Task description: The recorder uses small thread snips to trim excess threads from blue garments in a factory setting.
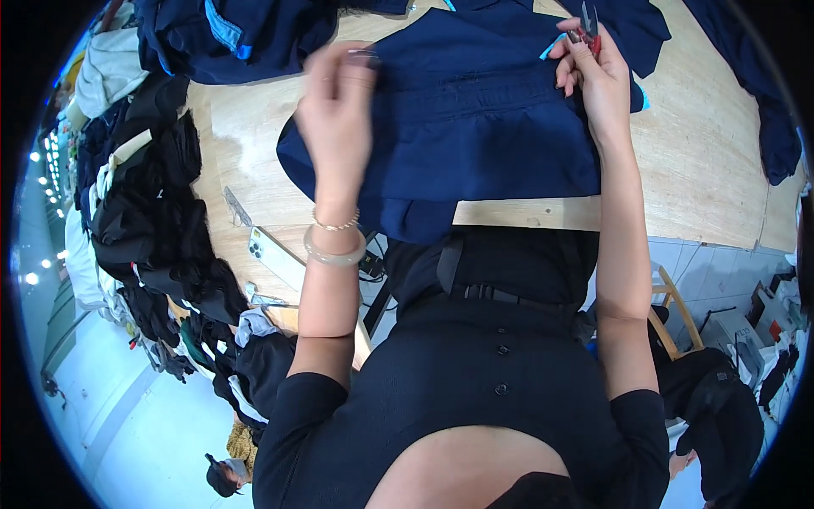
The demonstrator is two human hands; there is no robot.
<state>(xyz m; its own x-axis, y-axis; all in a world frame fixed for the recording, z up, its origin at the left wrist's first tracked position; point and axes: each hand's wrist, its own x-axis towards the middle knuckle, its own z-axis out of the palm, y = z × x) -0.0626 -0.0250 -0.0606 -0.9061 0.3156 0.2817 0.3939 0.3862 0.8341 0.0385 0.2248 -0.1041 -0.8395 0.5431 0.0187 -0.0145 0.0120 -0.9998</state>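
Observation:
A navy blue garment (500,153) with a gathered, stitched band across it lies spread on the wooden table, its lower edge hanging over the near side. In my right hand (598,85), at the garment's upper right, is a pair of small red-handled snips (592,34), blades pointing up and away. A light blue strip shows beside those fingers. My left hand (337,106) is raised over the garment's left part. Its fingers look bent, but motion smears them, and whether they hold anything cannot be made out.
More navy garments (246,42) are heaped at the far left, and others lie far right. Dark clothing (144,220) is piled along the left edge. A phone (275,254) lies on the wooden table (695,170) near my left forearm. Other people are at lower left and lower right.

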